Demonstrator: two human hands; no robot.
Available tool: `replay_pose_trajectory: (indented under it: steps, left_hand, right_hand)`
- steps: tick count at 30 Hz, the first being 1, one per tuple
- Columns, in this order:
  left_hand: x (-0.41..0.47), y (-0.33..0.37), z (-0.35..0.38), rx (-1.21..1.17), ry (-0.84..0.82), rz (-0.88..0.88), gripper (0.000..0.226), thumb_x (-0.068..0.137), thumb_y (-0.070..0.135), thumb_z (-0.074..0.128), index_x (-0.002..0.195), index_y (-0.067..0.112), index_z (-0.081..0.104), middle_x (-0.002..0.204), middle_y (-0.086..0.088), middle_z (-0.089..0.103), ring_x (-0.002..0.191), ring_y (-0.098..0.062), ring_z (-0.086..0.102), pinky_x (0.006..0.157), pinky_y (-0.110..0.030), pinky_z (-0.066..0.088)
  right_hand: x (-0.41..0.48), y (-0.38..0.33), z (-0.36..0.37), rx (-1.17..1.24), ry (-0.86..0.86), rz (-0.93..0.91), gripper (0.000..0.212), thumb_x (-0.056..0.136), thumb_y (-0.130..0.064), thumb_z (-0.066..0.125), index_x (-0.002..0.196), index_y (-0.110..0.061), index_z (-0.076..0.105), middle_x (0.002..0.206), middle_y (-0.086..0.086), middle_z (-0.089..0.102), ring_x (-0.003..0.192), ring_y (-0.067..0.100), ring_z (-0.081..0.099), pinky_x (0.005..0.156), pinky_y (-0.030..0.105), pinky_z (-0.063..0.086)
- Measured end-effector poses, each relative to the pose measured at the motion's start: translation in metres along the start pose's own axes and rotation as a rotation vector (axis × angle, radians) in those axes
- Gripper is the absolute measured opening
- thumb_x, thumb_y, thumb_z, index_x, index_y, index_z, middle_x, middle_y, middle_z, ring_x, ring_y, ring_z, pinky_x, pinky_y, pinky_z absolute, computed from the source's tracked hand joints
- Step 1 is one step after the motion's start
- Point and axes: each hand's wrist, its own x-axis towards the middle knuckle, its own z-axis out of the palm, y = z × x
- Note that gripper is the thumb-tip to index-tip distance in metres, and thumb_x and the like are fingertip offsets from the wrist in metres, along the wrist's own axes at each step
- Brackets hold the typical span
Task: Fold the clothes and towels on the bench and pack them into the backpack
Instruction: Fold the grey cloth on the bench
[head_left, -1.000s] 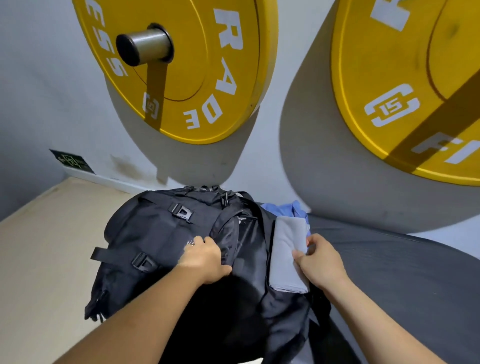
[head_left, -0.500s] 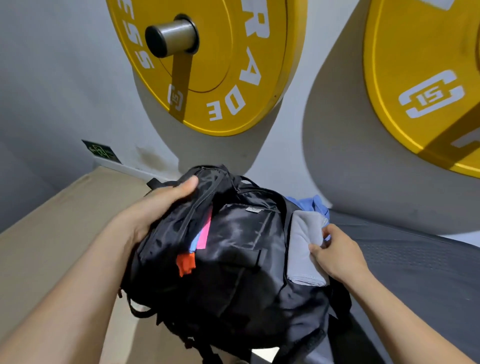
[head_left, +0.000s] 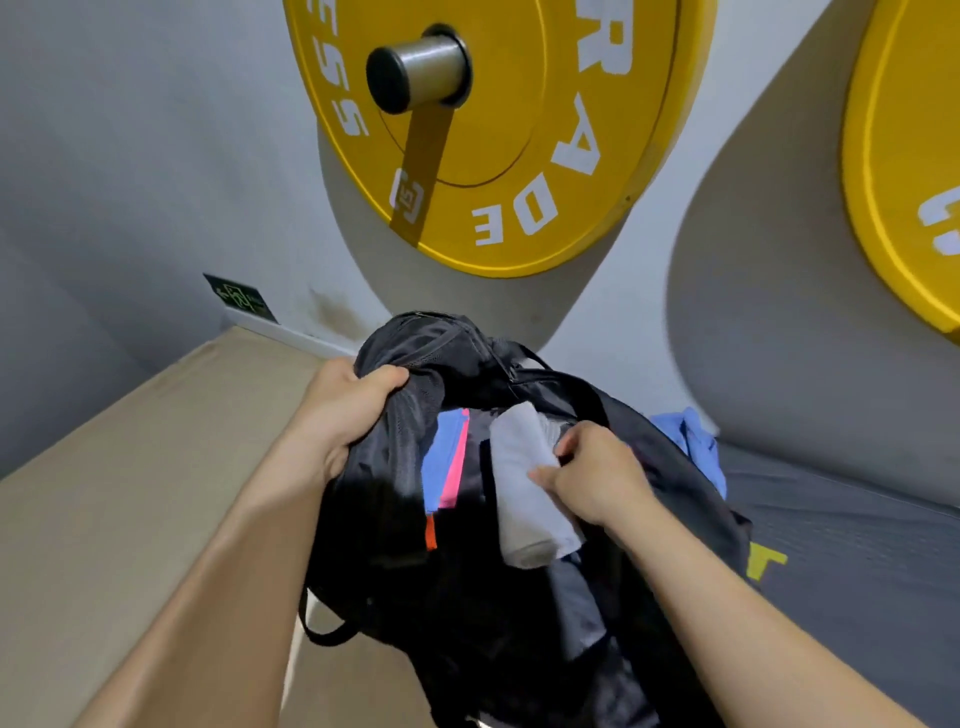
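On the grey counter (head_left: 857, 545), left hand (head_left: 337, 410) grips the backpack (head_left: 519, 623) open; right hand (head_left: 592, 478) pinches the rolled towel (head_left: 519, 483), which next needs pushing inside

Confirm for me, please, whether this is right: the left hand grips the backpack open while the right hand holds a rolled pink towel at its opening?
Not quite. The head view shows that the rolled towel in the right hand is light grey, not pink. The rest stands: the left hand grips the backpack open.
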Motion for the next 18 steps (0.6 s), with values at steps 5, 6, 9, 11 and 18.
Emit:
replay_pose_trajectory:
  steps: [5,6,9,11,18]
  left_hand:
    - [0.011,0.000,0.006,-0.135,0.044,0.083,0.025,0.076,0.015,0.064,0.100,0.023,0.058,0.091,-0.005,0.072,0.082,-0.022,0.070,0.081,-0.046,0.057]
    - [0.014,-0.001,0.006,-0.142,0.065,0.097,0.027,0.076,0.016,0.063,0.098,0.029,0.057,0.090,-0.003,0.072,0.082,-0.022,0.070,0.081,-0.049,0.056]
    - [0.019,-0.004,0.010,-0.195,0.078,0.136,0.037,0.075,0.015,0.060,0.095,0.045,0.053,0.085,-0.008,0.069,0.075,-0.026,0.066,0.075,-0.058,0.055]
    - [0.020,-0.005,0.013,-0.183,0.078,0.162,0.044,0.076,0.012,0.056,0.095,0.053,0.053,0.082,-0.015,0.064,0.069,-0.030,0.059,0.070,-0.063,0.053]
    - [0.016,0.013,0.014,-0.263,0.363,0.413,0.044,0.084,-0.001,0.050,0.103,0.034,0.068,0.087,0.017,0.067,0.078,0.005,0.063,0.077,-0.016,0.053]
  right_hand:
    - [0.043,-0.029,0.053,0.085,0.067,0.021,0.028,0.082,-0.036,0.069,0.088,-0.019,0.048,0.102,0.005,0.065,0.099,0.028,0.059,0.071,0.031,0.038]
    - [0.051,-0.035,0.061,0.088,0.089,0.003,0.026,0.083,-0.035,0.068,0.086,-0.018,0.048,0.099,0.005,0.065,0.097,0.029,0.059,0.070,0.032,0.039]
    - [0.066,-0.042,0.083,-0.033,0.150,-0.046,0.018,0.090,-0.030,0.061,0.094,-0.013,0.054,0.101,0.010,0.066,0.099,0.034,0.059,0.072,0.034,0.040]
    - [0.071,-0.038,0.091,-0.094,0.168,-0.044,0.019,0.092,-0.028,0.057,0.100,-0.010,0.056,0.104,0.012,0.066,0.100,0.034,0.059,0.071,0.034,0.040]
    - [0.065,-0.049,0.087,-0.035,0.155,-0.177,0.018,0.095,-0.025,0.051,0.087,-0.009,0.052,0.095,0.013,0.065,0.093,0.035,0.058,0.064,0.033,0.032]
